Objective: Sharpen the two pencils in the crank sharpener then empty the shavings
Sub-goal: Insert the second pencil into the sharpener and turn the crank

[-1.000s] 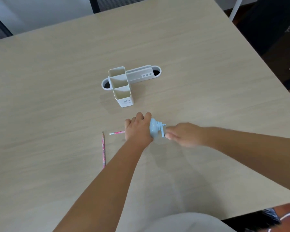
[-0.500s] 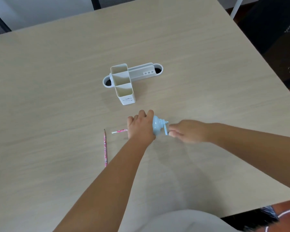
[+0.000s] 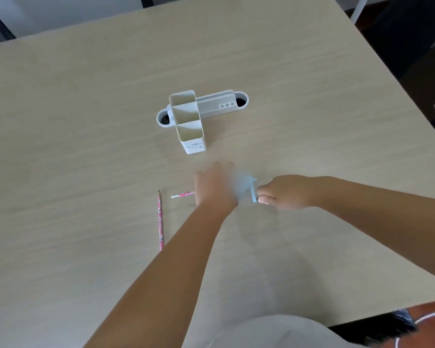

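2 bare hands work at the near middle of a pale wood bench (image 3: pixel 86 121), seen from above. At the centre sits a small light-blue crank sharpener (image 3: pixel 241 187), blurred in the picture. The left hand (image 3: pixel 215 188) is clamped over its body, grip closed around it, most likely to pin it to the bench so it does not slide or twist. The right hand (image 3: pixel 283 193) pinches the crank handle (image 3: pixel 253 193) at the sharpener's right side between thumb and fingertips, grip closed on it, placed to turn it.

1 pink patterned pencil (image 3: pixel 182 194) pokes out to the left from under the left hand, lying level, its hidden end apparently fed into the sharpener. A second pink pencil (image 3: pixel 160 219) lies loose on the bench just left of it, running near to far with its dark tip at the far end.

Farther back stands a white desk organiser (image 3: pixel 189 121) with open compartments. Judging by this, sharpening is under way and the shavings are not yet emptied.
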The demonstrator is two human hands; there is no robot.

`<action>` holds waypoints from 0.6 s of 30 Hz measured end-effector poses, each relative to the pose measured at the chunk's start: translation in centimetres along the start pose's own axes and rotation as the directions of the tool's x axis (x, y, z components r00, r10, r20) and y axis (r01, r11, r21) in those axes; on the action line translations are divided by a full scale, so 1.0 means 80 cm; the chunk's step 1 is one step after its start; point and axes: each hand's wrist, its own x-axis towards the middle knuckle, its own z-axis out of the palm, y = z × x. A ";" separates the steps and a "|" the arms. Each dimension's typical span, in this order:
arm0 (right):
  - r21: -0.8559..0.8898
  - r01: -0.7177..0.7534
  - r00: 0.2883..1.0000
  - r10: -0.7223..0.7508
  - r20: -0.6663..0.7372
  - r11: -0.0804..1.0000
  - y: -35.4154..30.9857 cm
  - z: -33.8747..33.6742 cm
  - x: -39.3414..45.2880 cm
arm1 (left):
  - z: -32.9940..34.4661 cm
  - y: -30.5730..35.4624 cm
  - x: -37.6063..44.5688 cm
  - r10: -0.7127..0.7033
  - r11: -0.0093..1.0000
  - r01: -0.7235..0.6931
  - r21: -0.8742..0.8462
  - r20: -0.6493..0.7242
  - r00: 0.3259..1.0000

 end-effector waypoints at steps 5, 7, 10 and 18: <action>0.166 0.009 0.975 0.028 -0.219 0.986 0.006 -0.055 0.009 | -0.003 -0.003 0.001 0.043 0.999 -0.043 0.018 0.006 0.999; 0.198 -0.065 0.969 0.109 -0.223 0.978 0.010 -0.053 0.035 | -0.003 -0.003 0.001 0.042 0.999 -0.042 0.020 0.003 0.999; 0.079 -0.183 0.972 0.192 -0.132 0.980 0.008 -0.030 0.060 | -0.003 -0.002 0.000 0.026 1.000 -0.026 0.010 -0.002 1.000; 0.062 -0.107 0.991 0.101 0.092 0.992 -0.014 -0.002 0.004 | -0.002 -0.004 0.002 0.031 0.999 -0.031 0.020 0.009 0.999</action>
